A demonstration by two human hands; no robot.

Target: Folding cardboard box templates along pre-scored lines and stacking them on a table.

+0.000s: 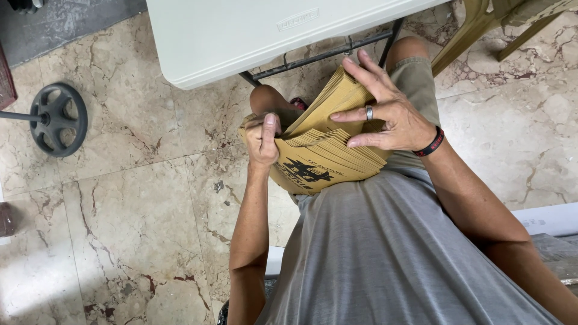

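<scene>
A thick stack of flat brown paper bags [322, 153] with black print rests on my lap, fanned at its edges. My left hand [263, 139] grips the stack's left edge, thumb pressed on top. My right hand [385, 111], with a ring and a dark wristband, lies spread over the upper part of the stack, fingers parting the sheets. My knees show beyond the stack, under the table's edge.
A white folding table [241, 36] with a dark metal frame stands just ahead. A round black weight plate on a bar [58, 119] lies on the marble floor [138, 210] to the left. Tan plastic chair legs [481, 27] stand at the upper right.
</scene>
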